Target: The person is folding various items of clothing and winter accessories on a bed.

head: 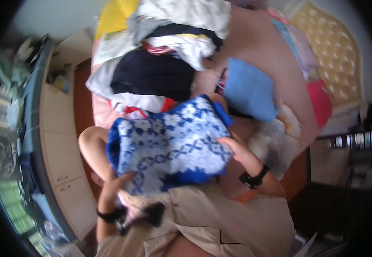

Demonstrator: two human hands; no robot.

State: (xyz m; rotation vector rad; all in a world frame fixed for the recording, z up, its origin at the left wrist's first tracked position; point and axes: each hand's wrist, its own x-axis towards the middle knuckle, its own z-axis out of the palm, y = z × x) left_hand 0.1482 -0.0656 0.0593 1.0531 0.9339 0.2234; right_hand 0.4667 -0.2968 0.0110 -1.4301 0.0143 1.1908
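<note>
A blue-and-white patterned knit garment [176,144] lies bunched over my lap, held between both hands. My left hand [118,183] grips its lower left edge, the thumb on top and the other fingers hidden by the cloth. On the right side my right hand [234,147] pinches the edge, with the thumb over the white part. Just beyond the garment is a pile with a black garment [153,74] on top of white and red ones. A folded light blue garment [250,90] rests on the bed to the right of it.
Stacked white clothes [186,16] stand at the far side of the pink bed sheet [253,35]. A clear plastic bag [272,144] sits to the right, near a red cloth [319,102] by the tufted headboard [329,54]. Pale cabinets [60,144] line the left.
</note>
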